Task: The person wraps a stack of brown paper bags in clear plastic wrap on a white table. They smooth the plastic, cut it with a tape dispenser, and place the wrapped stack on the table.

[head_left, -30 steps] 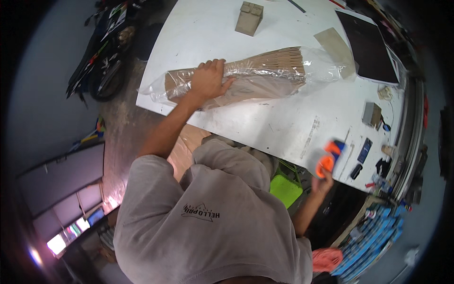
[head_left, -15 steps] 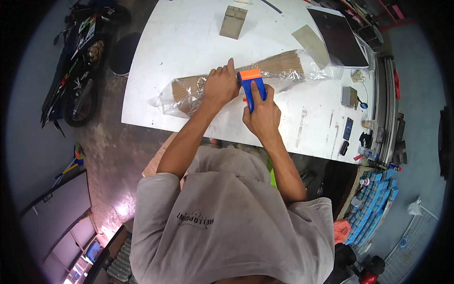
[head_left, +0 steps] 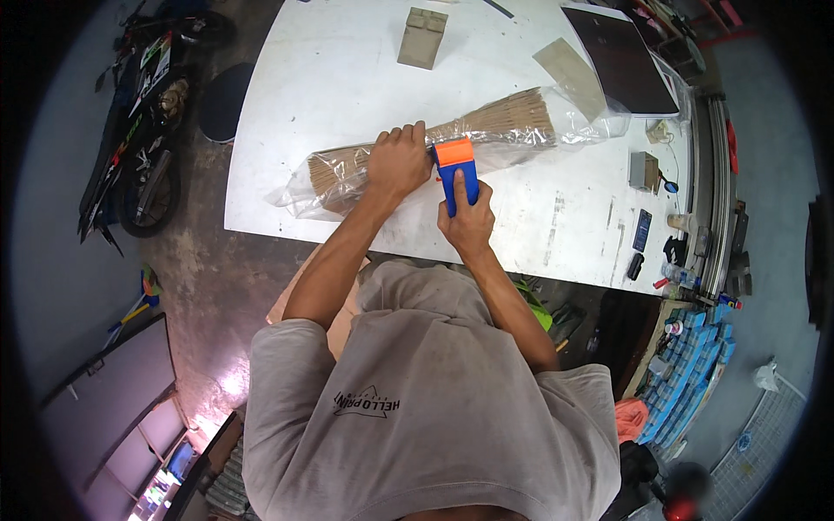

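A bundle of thin brown strips (head_left: 508, 117) lies slantwise across the table inside a clear plastic bag (head_left: 586, 122). It is narrow in the middle and fans out toward both ends. My left hand (head_left: 398, 162) is closed around the narrow middle and hides part of it. In my right hand (head_left: 467, 217) is a blue tape dispenser (head_left: 455, 154) with an orange front, its head up against the bundle just right of my left hand. My fingers wrap its handle. Whether tape runs from it to the bag cannot be made out.
On the white table (head_left: 521, 234) stand a small brown box (head_left: 423, 39) at the back and a grey-brown box (head_left: 644, 172) at the right. A flat brown card (head_left: 569, 74), a dark panel (head_left: 621, 65) and a phone (head_left: 642, 230) lie there too. A motorbike (head_left: 143, 139) is parked left.
The tape dispenser and my right hand have shifted slightly left and toward me. My left hand stays on the bundle, its raised finger now folded down.
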### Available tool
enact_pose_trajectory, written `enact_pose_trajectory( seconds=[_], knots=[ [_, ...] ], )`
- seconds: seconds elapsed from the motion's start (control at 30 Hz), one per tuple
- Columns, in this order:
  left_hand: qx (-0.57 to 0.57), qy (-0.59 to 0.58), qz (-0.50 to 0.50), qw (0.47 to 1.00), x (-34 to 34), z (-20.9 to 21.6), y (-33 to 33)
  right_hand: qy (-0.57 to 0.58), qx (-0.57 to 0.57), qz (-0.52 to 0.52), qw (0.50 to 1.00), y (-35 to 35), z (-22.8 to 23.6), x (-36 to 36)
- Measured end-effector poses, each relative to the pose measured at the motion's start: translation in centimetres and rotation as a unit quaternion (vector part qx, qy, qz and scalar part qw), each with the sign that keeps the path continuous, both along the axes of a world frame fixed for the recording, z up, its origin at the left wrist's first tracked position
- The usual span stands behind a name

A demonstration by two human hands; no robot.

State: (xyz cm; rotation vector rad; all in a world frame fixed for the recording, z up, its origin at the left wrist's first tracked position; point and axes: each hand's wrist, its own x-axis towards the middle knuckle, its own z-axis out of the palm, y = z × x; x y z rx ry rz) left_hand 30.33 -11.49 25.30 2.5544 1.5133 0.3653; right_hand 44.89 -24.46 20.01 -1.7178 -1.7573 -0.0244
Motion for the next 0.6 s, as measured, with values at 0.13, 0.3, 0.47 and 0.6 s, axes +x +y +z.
enact_pose_trajectory(
  seconds=[0.13,0.3,0.47,0.6],
  knots=[
    [-0.009,0.017,-0.018,1.000,0.3,0.6,-0.5,0.015,-0.022,-0.030,0.999,-0.6,-1.0,-0.4],
    [0.012,-0.002,-0.007,1.000,0.2,-0.3,-0.7,0.033,-0.100,-0.037,0.994,-0.8,1.4,-0.6],
    [-0.021,0.005,-0.001,1.000,0.4,0.4,-0.7,0.034,-0.127,-0.028,0.991,-0.6,7.2,0.1],
    [0.053,-0.038,-0.007,0.998,0.4,0.1,-0.8,-0.016,-0.226,-0.023,0.974,1.9,12.4,-0.4]
  ],
)
